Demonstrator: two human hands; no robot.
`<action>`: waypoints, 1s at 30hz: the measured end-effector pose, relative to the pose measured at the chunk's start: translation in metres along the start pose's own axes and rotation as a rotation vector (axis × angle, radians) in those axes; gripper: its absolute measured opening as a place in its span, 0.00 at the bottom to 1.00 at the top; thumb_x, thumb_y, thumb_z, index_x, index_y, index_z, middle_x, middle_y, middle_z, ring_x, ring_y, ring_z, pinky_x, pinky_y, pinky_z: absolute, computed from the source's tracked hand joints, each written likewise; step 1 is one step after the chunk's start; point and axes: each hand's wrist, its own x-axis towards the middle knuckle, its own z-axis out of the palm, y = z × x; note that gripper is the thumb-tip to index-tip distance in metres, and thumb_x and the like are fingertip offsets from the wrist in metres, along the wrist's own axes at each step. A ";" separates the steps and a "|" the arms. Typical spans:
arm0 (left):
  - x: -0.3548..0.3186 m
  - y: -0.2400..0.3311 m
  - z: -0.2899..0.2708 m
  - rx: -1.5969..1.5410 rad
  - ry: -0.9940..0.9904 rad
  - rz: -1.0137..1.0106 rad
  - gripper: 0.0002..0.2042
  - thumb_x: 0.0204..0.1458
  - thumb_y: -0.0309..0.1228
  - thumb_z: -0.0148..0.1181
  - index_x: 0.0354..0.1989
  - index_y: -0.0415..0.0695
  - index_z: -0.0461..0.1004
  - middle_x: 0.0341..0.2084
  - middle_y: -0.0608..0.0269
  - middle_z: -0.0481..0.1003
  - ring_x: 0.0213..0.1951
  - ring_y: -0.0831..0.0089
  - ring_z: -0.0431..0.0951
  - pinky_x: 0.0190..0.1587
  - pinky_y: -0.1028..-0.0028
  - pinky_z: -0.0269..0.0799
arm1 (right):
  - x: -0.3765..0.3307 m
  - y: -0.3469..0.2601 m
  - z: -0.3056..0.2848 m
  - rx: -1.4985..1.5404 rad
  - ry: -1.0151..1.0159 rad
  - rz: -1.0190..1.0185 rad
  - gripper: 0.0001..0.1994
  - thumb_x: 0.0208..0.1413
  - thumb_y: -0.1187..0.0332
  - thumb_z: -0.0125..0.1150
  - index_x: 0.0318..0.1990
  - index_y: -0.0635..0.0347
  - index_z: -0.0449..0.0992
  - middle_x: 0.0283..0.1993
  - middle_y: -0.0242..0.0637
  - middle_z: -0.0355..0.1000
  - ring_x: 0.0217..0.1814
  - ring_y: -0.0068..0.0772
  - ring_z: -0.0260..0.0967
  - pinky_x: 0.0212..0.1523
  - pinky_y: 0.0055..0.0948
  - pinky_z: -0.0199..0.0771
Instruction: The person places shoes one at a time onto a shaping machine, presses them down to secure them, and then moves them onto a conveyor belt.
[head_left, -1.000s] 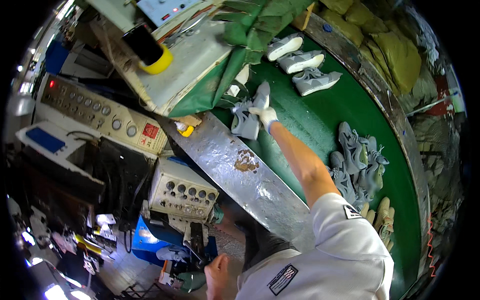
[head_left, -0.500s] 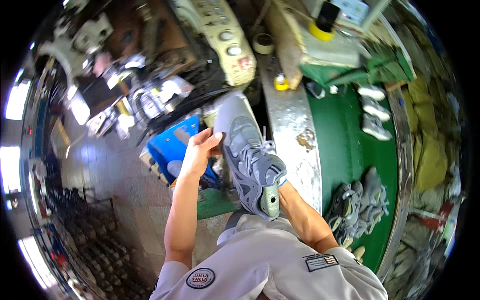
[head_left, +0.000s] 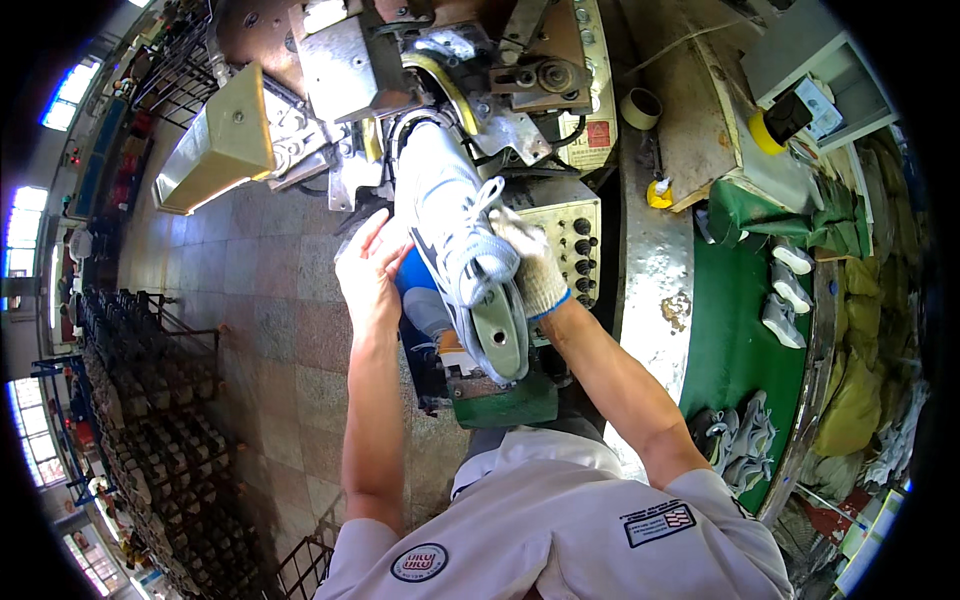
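Note:
A grey-white sneaker upper (head_left: 445, 200) with laces is stretched over a green shoe last (head_left: 500, 335). Its toe reaches up into the clamp plates of a metal machine (head_left: 435, 75), so the tip is partly hidden. My right hand (head_left: 532, 268), in a white knit glove with a blue cuff, grips the shoe along its right side near the laces. On the other side is my bare left hand (head_left: 375, 265), fingers apart, at the edge of the shoe; whether it presses on it I cannot tell.
A knob panel (head_left: 575, 250) stands right of the shoe, and a blue part (head_left: 418, 275) lies under it. Farther right, more shoes (head_left: 735, 440) lie on a green surface (head_left: 725, 340) past a metal ledge (head_left: 655, 300). Loaded racks (head_left: 150, 400) stand at left.
The shoe has moved up and away from me, its toe now between the machine's plates. Both hands went with it; the left has opened its fingers. My view has turned toward the machine.

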 end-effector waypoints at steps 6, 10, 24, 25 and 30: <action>0.018 -0.039 -0.002 -0.086 -0.018 -0.010 0.29 0.50 0.21 0.69 0.62 0.30 0.68 0.44 0.55 0.80 0.36 0.78 0.80 0.37 0.82 0.75 | 0.041 0.010 0.016 0.071 0.005 -0.062 0.17 0.62 0.65 0.63 0.55 0.65 0.77 0.50 0.35 0.77 0.47 0.25 0.75 0.50 0.28 0.75; 0.002 -0.073 0.017 -0.215 -0.022 -0.185 0.23 0.66 0.45 0.54 0.57 0.37 0.75 0.43 0.62 0.80 0.40 0.77 0.77 0.44 0.74 0.73 | 0.060 0.040 -0.012 -1.048 -0.019 -0.817 0.15 0.67 0.65 0.59 0.52 0.71 0.76 0.49 0.36 0.78 0.46 0.27 0.76 0.51 0.29 0.76; -0.007 -0.067 0.011 -0.029 -0.040 -0.176 0.21 0.69 0.43 0.49 0.49 0.35 0.79 0.42 0.64 0.79 0.44 0.77 0.75 0.50 0.74 0.69 | 0.045 0.028 0.002 -0.139 0.023 -0.108 0.15 0.62 0.78 0.58 0.56 0.61 0.77 0.54 0.45 0.77 0.53 0.31 0.77 0.55 0.28 0.78; -0.012 -0.062 0.012 0.004 -0.029 -0.140 0.21 0.69 0.42 0.49 0.45 0.35 0.79 0.38 0.65 0.79 0.41 0.78 0.73 0.48 0.74 0.69 | 0.046 0.035 -0.005 -0.396 -0.019 -0.242 0.16 0.59 0.77 0.61 0.55 0.61 0.77 0.54 0.46 0.77 0.54 0.34 0.77 0.55 0.29 0.78; -0.007 -0.056 0.009 0.263 -0.105 0.014 0.21 0.68 0.42 0.50 0.38 0.34 0.78 0.32 0.66 0.77 0.36 0.80 0.69 0.42 0.75 0.67 | 0.067 0.069 -0.038 -0.860 0.061 -0.466 0.21 0.47 0.73 0.66 0.52 0.59 0.78 0.53 0.44 0.77 0.56 0.45 0.76 0.57 0.36 0.79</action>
